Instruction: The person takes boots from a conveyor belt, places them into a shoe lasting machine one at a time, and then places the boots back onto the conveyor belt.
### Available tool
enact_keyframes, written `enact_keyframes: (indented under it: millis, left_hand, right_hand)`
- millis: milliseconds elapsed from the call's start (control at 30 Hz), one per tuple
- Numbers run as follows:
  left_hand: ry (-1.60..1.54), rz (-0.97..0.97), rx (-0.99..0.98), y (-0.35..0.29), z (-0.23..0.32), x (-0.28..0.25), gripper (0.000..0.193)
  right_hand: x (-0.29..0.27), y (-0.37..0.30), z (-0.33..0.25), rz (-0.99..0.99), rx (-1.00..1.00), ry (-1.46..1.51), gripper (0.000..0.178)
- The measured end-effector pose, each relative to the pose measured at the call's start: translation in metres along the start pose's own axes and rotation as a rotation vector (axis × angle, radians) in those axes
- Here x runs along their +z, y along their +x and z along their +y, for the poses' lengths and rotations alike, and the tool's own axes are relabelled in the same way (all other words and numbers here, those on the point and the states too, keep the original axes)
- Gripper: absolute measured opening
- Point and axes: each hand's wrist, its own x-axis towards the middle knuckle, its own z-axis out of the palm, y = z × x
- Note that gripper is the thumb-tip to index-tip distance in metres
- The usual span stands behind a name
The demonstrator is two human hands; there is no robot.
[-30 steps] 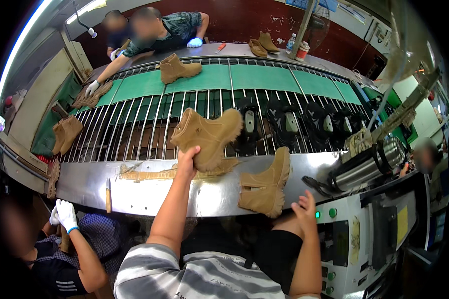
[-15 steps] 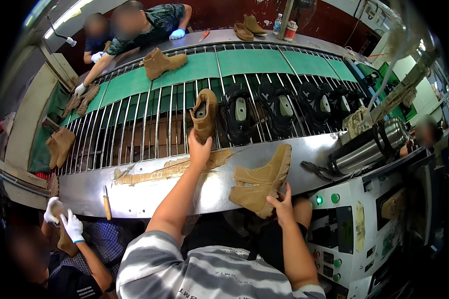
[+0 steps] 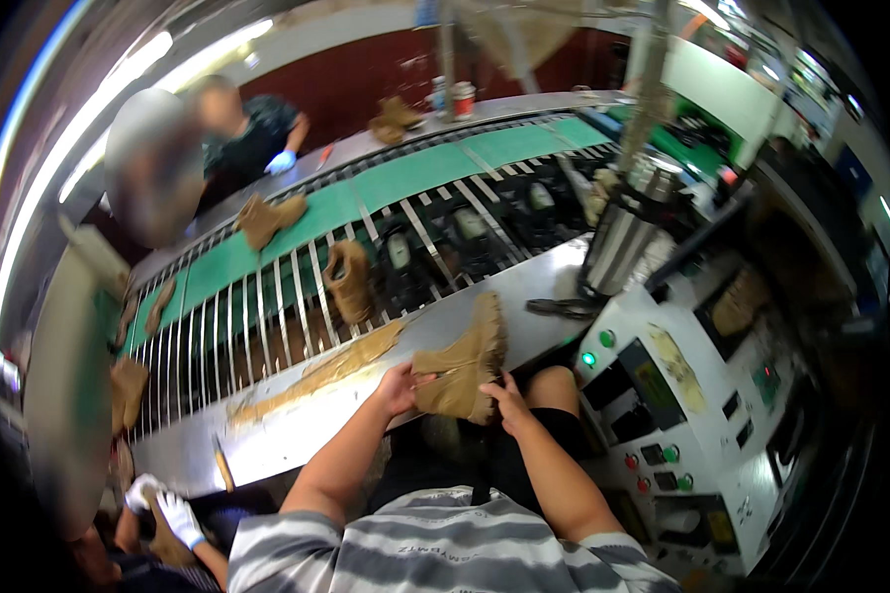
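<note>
A tan ankle boot [image 3: 455, 371] is held tilted at the front edge of the metal table, its sole facing right. My left hand [image 3: 400, 388] closes on the open top of its shaft. At the heel and lower sole, my right hand [image 3: 507, 403] grips it from the right. Another tan boot [image 3: 348, 284] stands upright on the roller conveyor, just beyond the table. To its right, several black shoes [image 3: 401, 265] with pale inserts sit in a row on the rollers.
A steel flask [image 3: 623, 237] with a dark strap stands at the right, above a control panel [image 3: 653, 415]. A wooden-handled knife [image 3: 224, 465] lies at the table's left. Another tan boot [image 3: 267, 219] is on the green belt [image 3: 405, 178]. Gloved co-workers are at left.
My left hand has let go of the boot on the conveyor and come back to grip the boot in my right hand. The view has turned and tilted.
</note>
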Motion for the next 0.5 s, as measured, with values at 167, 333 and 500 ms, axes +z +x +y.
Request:
enact_keyframes:
  millis: [167, 333, 500]
  left_hand:
    - [-0.177, -0.339, -0.051, 0.0, -0.049, -0.026, 0.039]
    - [0.201, -0.292, -0.038, -0.013, -0.088, 0.053, 0.025]
    - [1.002, -0.392, 0.263, -0.021, -0.133, 0.189, 0.025]
  right_hand:
    - [-0.033, -0.024, 0.007, 0.02, -0.079, 0.106, 0.065]
    - [-0.081, -0.128, -0.037, 0.027, -0.257, 0.149, 0.079]
    - [-0.133, -0.223, -0.065, 0.184, -0.454, 0.01, 0.093]
